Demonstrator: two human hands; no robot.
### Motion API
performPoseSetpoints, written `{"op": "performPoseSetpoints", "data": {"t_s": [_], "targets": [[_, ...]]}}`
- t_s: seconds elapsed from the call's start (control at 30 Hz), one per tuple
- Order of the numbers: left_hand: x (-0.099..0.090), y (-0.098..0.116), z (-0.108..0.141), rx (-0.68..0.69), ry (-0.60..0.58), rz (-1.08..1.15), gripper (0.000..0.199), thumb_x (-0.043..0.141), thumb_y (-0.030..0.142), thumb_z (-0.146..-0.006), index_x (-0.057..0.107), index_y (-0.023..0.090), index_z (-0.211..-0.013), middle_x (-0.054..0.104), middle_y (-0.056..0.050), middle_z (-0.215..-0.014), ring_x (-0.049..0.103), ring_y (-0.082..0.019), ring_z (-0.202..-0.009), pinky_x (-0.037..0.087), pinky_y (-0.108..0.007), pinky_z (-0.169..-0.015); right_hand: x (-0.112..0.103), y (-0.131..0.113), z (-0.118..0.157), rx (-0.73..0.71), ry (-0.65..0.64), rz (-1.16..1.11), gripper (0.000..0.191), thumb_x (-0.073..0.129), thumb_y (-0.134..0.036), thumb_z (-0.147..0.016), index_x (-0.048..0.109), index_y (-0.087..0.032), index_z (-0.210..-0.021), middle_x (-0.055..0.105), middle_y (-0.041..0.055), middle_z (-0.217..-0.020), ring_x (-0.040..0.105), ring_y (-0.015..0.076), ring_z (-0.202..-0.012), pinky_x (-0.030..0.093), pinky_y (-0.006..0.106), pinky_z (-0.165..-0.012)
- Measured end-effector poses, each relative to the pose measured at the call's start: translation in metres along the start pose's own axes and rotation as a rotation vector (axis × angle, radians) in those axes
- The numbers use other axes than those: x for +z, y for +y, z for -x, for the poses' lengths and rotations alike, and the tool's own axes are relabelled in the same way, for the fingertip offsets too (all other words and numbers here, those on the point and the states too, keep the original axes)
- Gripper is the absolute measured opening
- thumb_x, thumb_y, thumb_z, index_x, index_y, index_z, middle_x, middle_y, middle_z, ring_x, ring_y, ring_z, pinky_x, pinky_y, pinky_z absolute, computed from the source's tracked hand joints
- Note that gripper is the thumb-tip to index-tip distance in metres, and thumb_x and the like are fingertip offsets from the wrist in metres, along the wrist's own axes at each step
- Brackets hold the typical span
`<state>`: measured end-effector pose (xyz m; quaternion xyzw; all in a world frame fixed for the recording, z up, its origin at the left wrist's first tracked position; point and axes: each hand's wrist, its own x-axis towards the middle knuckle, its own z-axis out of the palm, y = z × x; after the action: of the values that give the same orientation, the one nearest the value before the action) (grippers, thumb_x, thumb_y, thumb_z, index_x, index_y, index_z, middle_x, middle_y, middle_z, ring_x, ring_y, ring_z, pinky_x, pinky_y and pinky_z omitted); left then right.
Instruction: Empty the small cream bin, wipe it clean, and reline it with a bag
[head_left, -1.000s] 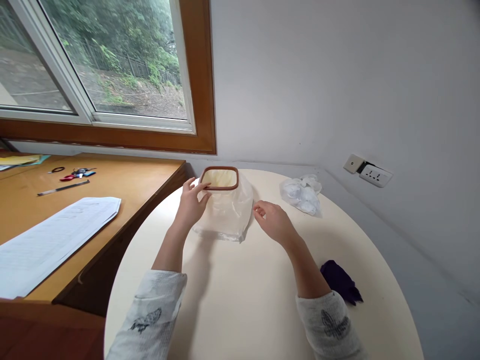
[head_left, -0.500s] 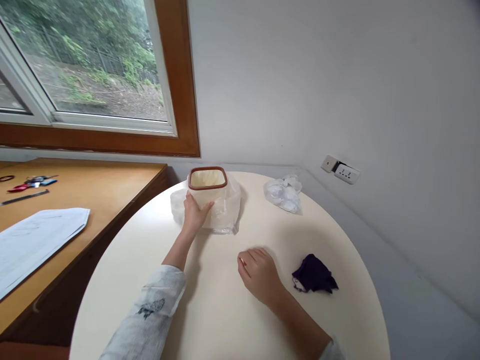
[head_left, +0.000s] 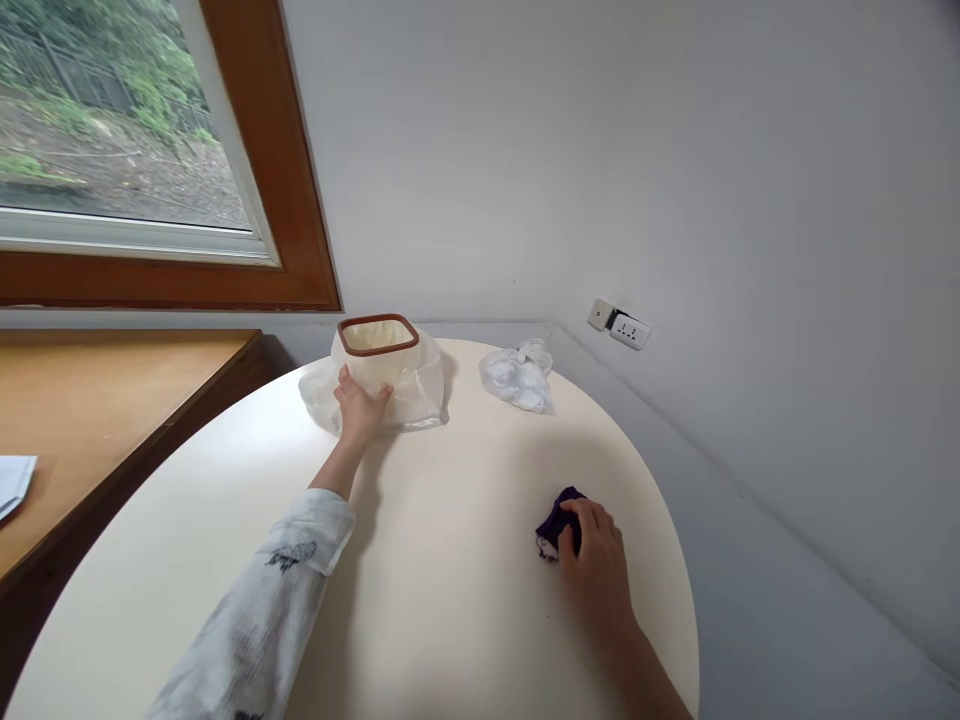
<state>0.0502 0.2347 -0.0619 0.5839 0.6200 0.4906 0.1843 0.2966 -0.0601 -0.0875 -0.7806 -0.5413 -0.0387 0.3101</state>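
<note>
A small trash bin with a brown rim [head_left: 379, 351] stands at the far side of the round table, a translucent plastic liner [head_left: 420, 395] draped over its outside. My left hand [head_left: 358, 405] holds the bin's near side, thumb to the right and fingers to the left. On the right part of the table, my right hand [head_left: 596, 550] covers most of a crumpled dark purple cloth [head_left: 561, 517], its fingers curled round it. A thin string or trim shows at the cloth's left edge. Part of the cloth is hidden beneath my palm.
A knotted white plastic bag [head_left: 517, 377] with pale contents sits at the back right of the white round table [head_left: 442, 560]. Left of it stands a wooden desk [head_left: 112, 390] with paper [head_left: 13, 482]. A wall socket [head_left: 628, 330] is on the right.
My right hand has moved right from the table's middle onto the purple cloth and curled around it. My left hand stays on the bin. The view has turned to the right.
</note>
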Motion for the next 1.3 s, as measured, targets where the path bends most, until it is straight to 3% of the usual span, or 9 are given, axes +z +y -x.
{"op": "performPoseSetpoints", "data": {"t_s": [0.17, 0.33, 0.47, 0.57, 0.7, 0.8, 0.9, 1.1, 1.3], "targets": [[-0.017, -0.013, 0.013, 0.127, 0.035, -0.038, 0.088, 0.066, 0.033, -0.066, 0.019, 0.008, -0.134, 0.03, -0.021, -0.131, 0.025, -0.034, -0.125, 0.027, -0.048, -0.103, 0.004, 0.009, -0.002, 0.097, -0.111, 0.061, 0.042, 0.035, -0.021, -0.082, 0.045, -0.016, -0.123, 0.051, 0.0105, -0.121, 0.043, 0.0264, -0.114, 0.035, 0.044, -0.094], [-0.047, -0.023, 0.04, 0.21, 0.072, -0.078, 0.076, 0.063, 0.035, -0.069, 0.027, 0.011, -0.13, 0.036, -0.017, -0.124, 0.033, -0.032, -0.119, 0.03, -0.048, -0.1, 0.006, 0.001, 0.001, -0.056, -0.183, 0.092, 0.039, 0.04, -0.025, -0.082, 0.053, -0.017, -0.118, 0.054, 0.011, -0.118, 0.045, 0.0284, -0.11, 0.036, 0.045, -0.091], [-0.069, -0.018, 0.069, 0.168, -0.02, 0.03, 0.063, 0.06, 0.035, -0.07, 0.035, 0.014, -0.124, 0.037, -0.016, -0.123, 0.034, -0.031, -0.119, 0.029, -0.05, -0.099, 0.001, -0.012, -0.004, -0.205, -0.237, -0.014, 0.03, 0.04, -0.018, -0.082, 0.062, -0.019, -0.101, 0.061, 0.0092, -0.103, 0.052, 0.0254, -0.096, 0.041, 0.041, -0.083], [-0.08, -0.009, 0.095, 0.11, -0.152, 0.144, 0.044, 0.055, 0.037, -0.073, 0.047, 0.015, -0.11, 0.048, -0.013, -0.113, 0.047, -0.028, -0.106, 0.034, -0.048, -0.096, 0.003, -0.029, -0.012, -0.216, -0.278, -0.285, 0.026, 0.041, -0.022, -0.083, 0.062, -0.02, -0.099, 0.064, 0.0069, -0.097, 0.055, 0.0227, -0.09, 0.043, 0.037, -0.079], [-0.086, 0.01, 0.131, 0.094, -0.397, 0.25, 0.027, 0.054, 0.041, -0.075, 0.058, 0.017, -0.086, 0.062, -0.007, -0.088, 0.059, -0.022, -0.087, 0.046, -0.038, -0.083, 0.022, -0.068, -0.026, -0.02, -0.385, -0.871, 0.022, 0.049, -0.032, -0.08, 0.061, -0.018, -0.092, 0.065, 0.0054, -0.087, 0.059, 0.019, -0.08, 0.045, 0.032, -0.073], [-0.089, 0.026, 0.156, 0.042, -0.569, 0.357, 0.035, 0.053, 0.043, -0.077, 0.058, 0.016, -0.099, 0.065, -0.009, -0.092, 0.062, -0.02, -0.085, 0.049, -0.033, -0.076, 0.042, -0.101, -0.031, 0.169, -0.489, -1.296, 0.024, 0.057, -0.034, -0.075, 0.061, -0.017, -0.091, 0.065, 0.0042, -0.083, 0.059, 0.0172, -0.076, 0.046, 0.028, -0.069], [-0.089, 0.033, 0.172, -0.164, -0.786, 0.632, 0.043, 0.057, 0.042, -0.077, 0.053, 0.015, -0.11, 0.064, -0.01, -0.096, 0.062, -0.019, -0.084, 0.048, -0.031, -0.073, 0.058, -0.125, -0.031, 0.327, -0.59, -1.566, 0.024, 0.063, -0.032, -0.07, 0.063, -0.018, -0.089, 0.066, 0.0032, -0.084, 0.059, 0.016, -0.077, 0.045, 0.026, -0.068], [-0.085, 0.02, 0.169, -0.209, -0.664, 0.618, 0.027, 0.069, 0.034, -0.066, 0.059, 0.013, -0.081, 0.062, -0.003, -0.072, 0.057, -0.014, -0.066, 0.042, -0.025, -0.062, 0.064, -0.134, -0.026, 0.607, -0.775, -1.811, 0.029, 0.06, -0.042, -0.074, 0.066, -0.017, -0.088, 0.067, 0.006, -0.089, 0.06, 0.0178, -0.082, 0.047, 0.028, -0.07], [-0.084, 0.013, 0.163, -0.247, -0.658, 0.643, 0.027, 0.065, 0.037, -0.071, 0.059, 0.014, -0.083, 0.062, -0.003, -0.072, 0.056, -0.013, -0.064, 0.041, -0.023, -0.058, 0.07, -0.129, -0.024, 0.467, -0.788, -1.818, 0.025, 0.063, -0.033, -0.074, 0.066, -0.015, -0.091, 0.067, 0.0062, -0.091, 0.059, 0.0182, -0.086, 0.045, 0.03, -0.075]]}}
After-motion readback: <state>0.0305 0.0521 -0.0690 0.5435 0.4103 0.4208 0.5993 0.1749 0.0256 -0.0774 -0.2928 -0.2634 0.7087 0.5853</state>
